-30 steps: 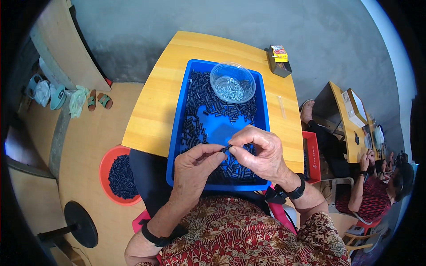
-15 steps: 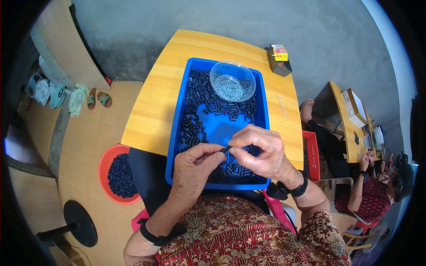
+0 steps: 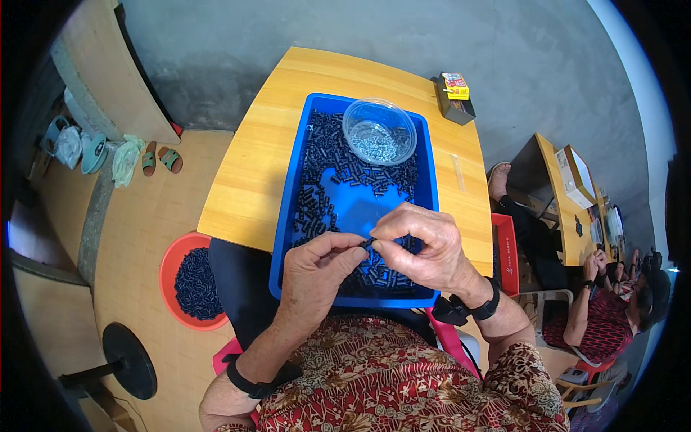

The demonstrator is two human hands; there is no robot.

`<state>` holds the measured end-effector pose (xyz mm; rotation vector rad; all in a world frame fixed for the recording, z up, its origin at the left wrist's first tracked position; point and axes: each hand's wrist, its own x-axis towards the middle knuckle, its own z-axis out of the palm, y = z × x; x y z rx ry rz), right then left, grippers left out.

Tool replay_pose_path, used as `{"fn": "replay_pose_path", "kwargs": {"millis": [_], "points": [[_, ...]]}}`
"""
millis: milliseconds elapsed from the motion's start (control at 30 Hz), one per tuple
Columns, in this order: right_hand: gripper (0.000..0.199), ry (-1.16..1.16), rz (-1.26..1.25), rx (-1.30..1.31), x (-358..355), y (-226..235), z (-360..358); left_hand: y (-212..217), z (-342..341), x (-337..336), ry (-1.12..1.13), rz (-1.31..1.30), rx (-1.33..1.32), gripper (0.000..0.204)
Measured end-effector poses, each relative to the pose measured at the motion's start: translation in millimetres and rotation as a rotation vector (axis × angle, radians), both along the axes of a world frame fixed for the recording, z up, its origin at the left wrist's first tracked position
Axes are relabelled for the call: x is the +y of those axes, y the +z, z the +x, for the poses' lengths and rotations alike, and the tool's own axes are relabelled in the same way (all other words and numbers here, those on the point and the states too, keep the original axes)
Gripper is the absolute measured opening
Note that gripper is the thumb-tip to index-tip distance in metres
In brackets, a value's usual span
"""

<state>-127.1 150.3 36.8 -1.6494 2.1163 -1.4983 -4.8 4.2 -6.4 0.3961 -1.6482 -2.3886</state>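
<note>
Both my hands meet over the near part of a blue tray (image 3: 284,245). My left hand (image 3: 317,270) pinches a small black cylindrical piece (image 3: 366,243) between thumb and forefinger. From the other side, my right hand (image 3: 425,245) is closed in a pinch at the piece's end; whether it also grips something tiny, such as a small metal part, is hidden by the fingertips. Many loose black cylindrical pieces (image 3: 317,158) lie in the tray, around a bare blue patch. A clear round plastic tub (image 3: 379,132) with small shiny metal parts rests on the pieces at the tray's far end.
The tray sits on a yellow wooden table (image 3: 245,180). A dark box with a yellow packet (image 3: 455,97) is at its far right corner. An orange-red basin (image 3: 193,281) of black pieces is on the floor at left, a red crate (image 3: 507,252) at right. Another person (image 3: 597,317) works at a second table.
My hands stay almost still, fingertips together on the black piece. The view has shifted very slightly.
</note>
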Motion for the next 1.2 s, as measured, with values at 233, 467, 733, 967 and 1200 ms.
{"fn": "replay_pose_path", "kwargs": {"millis": [233,467,733,967,1200], "points": [[0.012,-0.014,-0.011,-0.023,1.2,1.5,-0.4,0.8,-0.2,0.1,0.001,0.001,0.01,0.016],[0.013,-0.004,0.0,0.014,0.8,-1.4,-0.1,-1.1,-0.2,0.5,0.013,-0.018,0.014,0.016],[0.011,-0.022,0.014,0.123,-0.3,-4.1,3.6,-1.1,1.9,1.6,0.04,-0.096,-0.018,0.015],[0.013,-0.065,0.025,0.127,-0.1,-7.5,9.4,1.5,2.7,-0.1,0.037,-0.322,-0.033,0.016],[0.014,-0.052,-0.048,-0.063,-1.9,-10.9,9.3,4.2,2.8,0.3,0.033,-0.25,-0.012,0.017]]}}
